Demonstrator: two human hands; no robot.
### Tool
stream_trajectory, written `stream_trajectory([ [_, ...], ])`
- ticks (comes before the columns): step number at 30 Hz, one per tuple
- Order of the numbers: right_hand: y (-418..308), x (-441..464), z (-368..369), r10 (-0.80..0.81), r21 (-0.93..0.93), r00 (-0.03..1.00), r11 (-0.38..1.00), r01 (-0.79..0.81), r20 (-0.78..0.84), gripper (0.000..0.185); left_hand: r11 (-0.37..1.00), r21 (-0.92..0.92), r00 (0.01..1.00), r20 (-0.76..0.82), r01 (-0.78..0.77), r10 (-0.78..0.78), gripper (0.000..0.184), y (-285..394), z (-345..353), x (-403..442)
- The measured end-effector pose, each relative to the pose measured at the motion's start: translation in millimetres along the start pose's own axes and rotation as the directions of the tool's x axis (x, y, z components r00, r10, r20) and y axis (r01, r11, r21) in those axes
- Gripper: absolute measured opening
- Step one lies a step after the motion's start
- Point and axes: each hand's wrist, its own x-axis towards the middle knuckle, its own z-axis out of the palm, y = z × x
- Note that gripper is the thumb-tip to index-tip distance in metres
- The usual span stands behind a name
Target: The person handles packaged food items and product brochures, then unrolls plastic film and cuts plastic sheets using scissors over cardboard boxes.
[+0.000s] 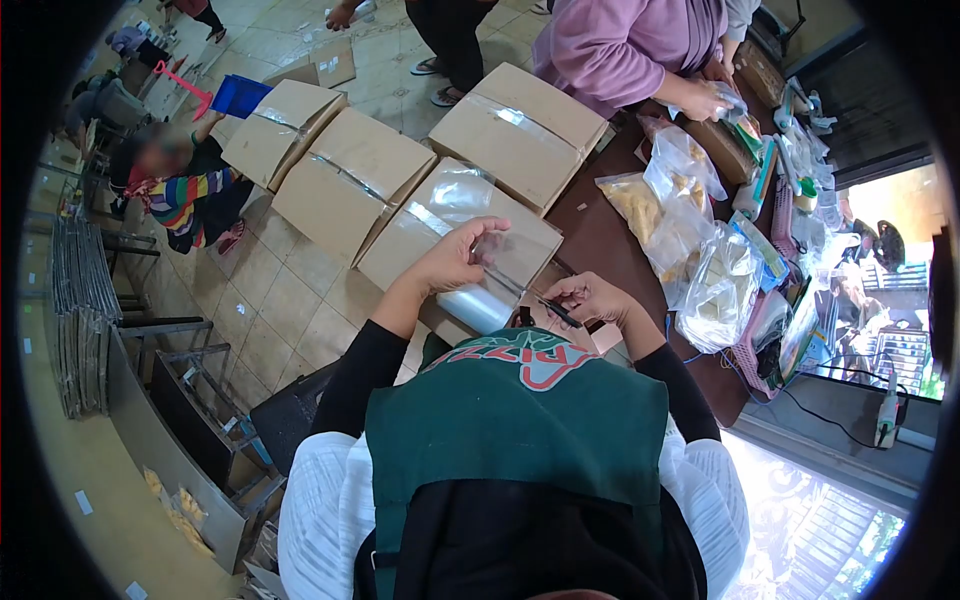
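Over a taped brown cardboard box [395, 252], the left hand [455, 260] curls beside thin, clear plastic film [478, 308]; whether it pinches any, I cannot tell. The film hangs toward its five o'clock. Slim black-handled scissors [562, 314], at its four o'clock, point toward ten, pinched by the right hand [590, 300].

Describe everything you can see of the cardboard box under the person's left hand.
The cardboard box is plain brown, its top flaps looking closed, with shiny clear tape along the seam. A piece of clear plastic lies on top. It stands close beside another carton. The left hand is over it, hiding part of the top; a pale, shiny roll covers more near the wearer. Whether the hand touches it, I can't tell. Its base is hidden.
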Motion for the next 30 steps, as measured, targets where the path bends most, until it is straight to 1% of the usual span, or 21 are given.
stream_trajectory([
  [3, 0.8, 0.3, -0.3, -0.010, -0.030, 1.000, 0.999, 0.011, 0.013, 0.044, 1.000, 0.004, 1.000, 0.003, 0.004, -0.004, 0.070, -0.8, -0.2, -0.4],
  [9, -2.8, -0.8, 1.1, 0.016, 0.002, 1.000, 1.000, -0.016, 0.011, 0.044, 1.000, 0.008, 1.000, -0.019, 0.003, -0.003, 0.071, 4.4, 3.1, -1.5],
  [12, -2.4, 0.6, 0.7, 0.004, -0.050, 1.000, 0.999, -0.004, -0.002, 0.044, 1.000, -0.008, 1.000, -0.013, 0.006, -0.006, 0.071, 3.0, 2.6, -0.9],
  [15, -2.0, 1.1, 0.5, 0.006, -0.054, 1.000, 0.999, -0.007, -0.009, 0.045, 1.000, -0.030, 1.000, -0.008, 0.005, -0.005, 0.070, 0.7, 1.8, -0.4],
  [21, -2.3, 1.1, -0.2, 0.024, -0.007, 0.999, 1.000, -0.024, -0.021, 0.046, 0.999, -0.034, 1.000, -0.012, -0.001, 0.001, 0.070, -0.6, 1.2, -0.3],
  [27, -4.6, 0.9, -0.7, 0.008, 0.015, 1.000, 1.000, -0.008, 0.005, 0.046, 1.000, -0.029, 1.000, -0.016, -0.003, 0.002, 0.071, -2.0, 0.7, -0.4],
  [30, -2.3, 0.1, -0.1, -0.012, 0.070, 1.000, 0.997, 0.012, -0.002, 0.045, 0.999, -0.043, 1.000, -0.019, -0.001, 0.001, 0.071, -2.1, 0.7, -0.1],
])
